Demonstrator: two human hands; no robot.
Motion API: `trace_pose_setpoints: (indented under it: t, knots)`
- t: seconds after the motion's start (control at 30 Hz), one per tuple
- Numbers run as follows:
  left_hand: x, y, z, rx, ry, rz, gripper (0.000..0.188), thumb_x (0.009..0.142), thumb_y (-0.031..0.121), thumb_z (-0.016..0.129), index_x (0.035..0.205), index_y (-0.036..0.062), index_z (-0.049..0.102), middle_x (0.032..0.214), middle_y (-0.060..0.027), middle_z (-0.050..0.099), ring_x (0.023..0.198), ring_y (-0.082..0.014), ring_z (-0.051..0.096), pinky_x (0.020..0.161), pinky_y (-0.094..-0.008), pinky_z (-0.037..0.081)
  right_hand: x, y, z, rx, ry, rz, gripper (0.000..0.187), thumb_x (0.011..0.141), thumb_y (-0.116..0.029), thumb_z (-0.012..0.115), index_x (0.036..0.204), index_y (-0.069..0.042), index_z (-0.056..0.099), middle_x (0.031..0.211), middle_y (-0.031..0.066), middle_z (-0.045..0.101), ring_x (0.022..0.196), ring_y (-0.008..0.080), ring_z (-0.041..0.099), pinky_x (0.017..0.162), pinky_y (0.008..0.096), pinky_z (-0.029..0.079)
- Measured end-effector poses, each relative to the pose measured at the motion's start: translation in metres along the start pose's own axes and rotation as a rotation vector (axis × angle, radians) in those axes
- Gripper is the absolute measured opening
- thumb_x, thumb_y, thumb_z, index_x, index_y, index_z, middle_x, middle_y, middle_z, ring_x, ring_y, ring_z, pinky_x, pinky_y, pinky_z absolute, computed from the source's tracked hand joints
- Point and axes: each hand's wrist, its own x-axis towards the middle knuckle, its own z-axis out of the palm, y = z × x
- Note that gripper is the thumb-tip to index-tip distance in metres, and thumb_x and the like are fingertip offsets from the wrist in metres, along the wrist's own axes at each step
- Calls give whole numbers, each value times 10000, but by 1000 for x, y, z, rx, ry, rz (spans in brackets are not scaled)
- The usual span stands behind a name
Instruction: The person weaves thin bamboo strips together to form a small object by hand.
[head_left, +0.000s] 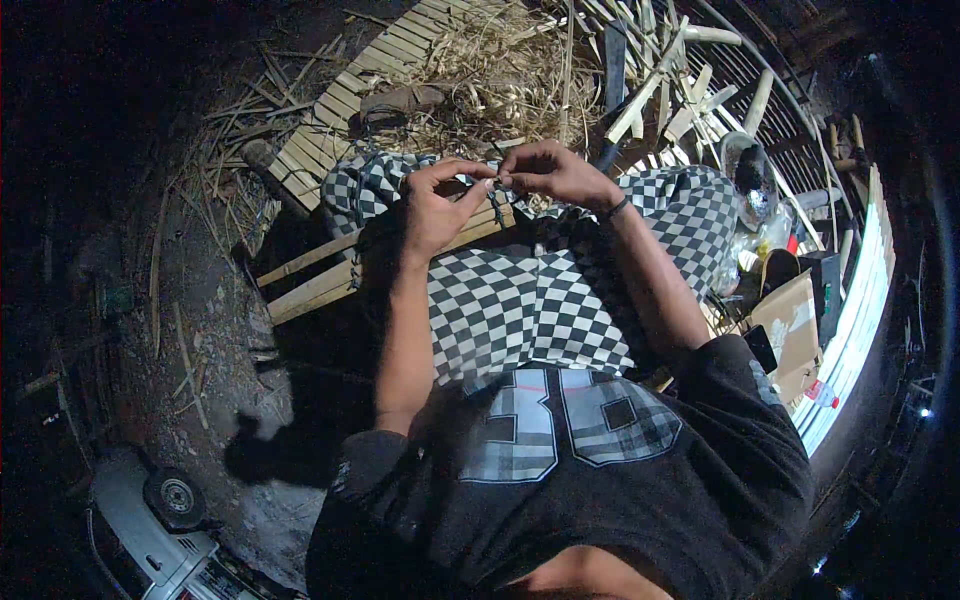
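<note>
My left hand (447,203) and my right hand (560,178) meet over my lap, thumbs and fingertips pinched together. Between them is a thin dark cord (496,207), which hangs down against the light bamboo slats (475,229); its end in the fingers is too small to make out clearly. The slats run out to the left beneath my left wrist, and another dark cord (355,268) is wrapped round them there. My legs in checkered trousers (500,312) lie under and around the work.
Beyond my knees lies a bamboo slat panel (325,125) heaped with shavings (500,85). Cut bamboo pieces (690,105) and a blade-like dark tool (615,65) are at the far right. A plastic bottle (824,394) and cardboard (785,325) stand right; a wheeled grey machine (160,520) stands lower left.
</note>
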Motion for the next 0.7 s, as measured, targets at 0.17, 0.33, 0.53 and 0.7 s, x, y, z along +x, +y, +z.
trace_pose_setpoints:
  t: [0.17, 0.33, 0.53, 0.7]
  knots:
    - [1, -1, 4, 12, 55, 125, 138, 833, 36, 782, 970, 36, 762, 889, -21, 715, 659, -29, 563, 566, -206, 433, 1, 0, 1, 31, 2, -22, 138, 963, -120, 646, 1019, 5, 648, 932, 10, 656, 865, 82, 607, 778, 252, 505]
    - [1, -2, 6, 20, 13, -7, 161, 805, 53, 813, 956, 35, 761, 883, -48, 728, 751, -80, 638, 645, -242, 491, -1, -4, 3, -12, 10, -30, 143, 964, -135, 653, 1015, -4, 631, 892, -6, 639, 825, 73, 592, 741, 247, 493]
    - [2, 4, 4, 38, -2, 15, 161, 800, 90, 812, 944, 40, 761, 932, -60, 752, 881, -132, 691, 828, -292, 525, -1, -4, 5, -31, 30, -3, 138, 964, -140, 667, 1002, -13, 626, 863, -28, 620, 786, 62, 566, 705, 229, 473]
    - [2, -1, 4, 13, -8, 4, 171, 791, 77, 813, 949, 38, 759, 938, -62, 753, 890, -130, 689, 837, -292, 525, -1, -1, 5, -22, 30, -21, 148, 964, -141, 668, 1006, -6, 622, 862, -26, 617, 788, 64, 563, 713, 238, 476]
